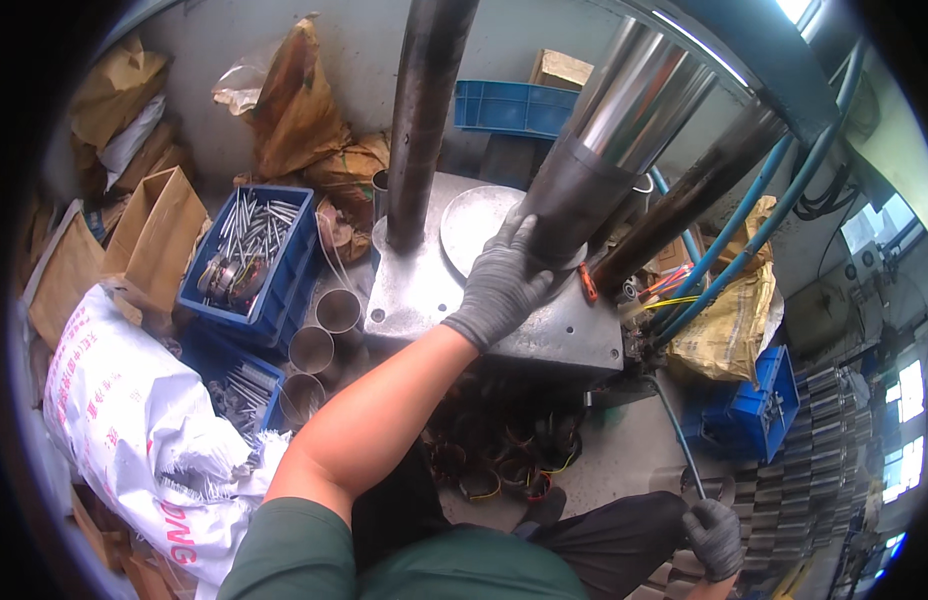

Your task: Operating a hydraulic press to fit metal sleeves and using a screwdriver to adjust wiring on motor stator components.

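Note:
My left hand (502, 285), in a grey knit glove, reaches up to a dark metal tube (576, 205) beneath the polished press ram (649, 95). Its fingers curve along the tube's left side and the thumb lies across the front low down. Beside them a round pale disc (481, 228) rests on the steel press bed (424, 310). At the lower right, my gloved right hand (712, 540) is closed near my knee, around the lower end of a thin lever rod (676, 430). The grip itself is partly hidden.
Two press columns (424, 120) flank the ram. Blue bins (309, 215) of metal pins and several open metal tubes (312, 350) stand to the left, by a white sack (134, 410). Wound parts (494, 465) lie under the bed. Blue hoses (774, 205) run down the right.

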Motion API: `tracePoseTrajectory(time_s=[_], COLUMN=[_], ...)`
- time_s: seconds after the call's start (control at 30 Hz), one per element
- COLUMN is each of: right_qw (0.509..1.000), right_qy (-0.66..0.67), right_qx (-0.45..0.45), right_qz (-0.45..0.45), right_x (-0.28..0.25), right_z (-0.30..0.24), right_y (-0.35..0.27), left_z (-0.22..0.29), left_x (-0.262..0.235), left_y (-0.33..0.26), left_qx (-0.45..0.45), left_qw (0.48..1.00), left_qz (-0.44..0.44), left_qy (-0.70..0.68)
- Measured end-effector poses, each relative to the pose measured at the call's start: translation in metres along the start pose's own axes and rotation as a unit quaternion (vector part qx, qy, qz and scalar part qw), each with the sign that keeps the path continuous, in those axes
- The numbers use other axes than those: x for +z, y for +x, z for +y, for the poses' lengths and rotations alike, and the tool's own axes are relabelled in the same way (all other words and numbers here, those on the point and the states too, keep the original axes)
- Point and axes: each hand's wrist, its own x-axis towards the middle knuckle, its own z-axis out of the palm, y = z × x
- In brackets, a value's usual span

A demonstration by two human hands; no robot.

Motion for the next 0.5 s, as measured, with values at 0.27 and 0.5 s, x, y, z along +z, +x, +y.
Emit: tracePoseTrajectory(time_s=[0.27,0.5], right_qw=[1.0,1.0], right_qy=[-0.011,-0.018], right_qx=[0.004,-0.003], right_qz=[-0.006,0.005], right_x=[0.002,0.003], right_z=[0.011,0.011], right_y=[-0.001,-0.003], left_z=[0.0,-0.001], left_x=[0.008,0.01], left_y=[-0.001,0.0], left_qx=[0.018,0.027], left_qw=[0.999,0.998], left_qz=[0.02,0.026], left_qy=[0.041,0.046])
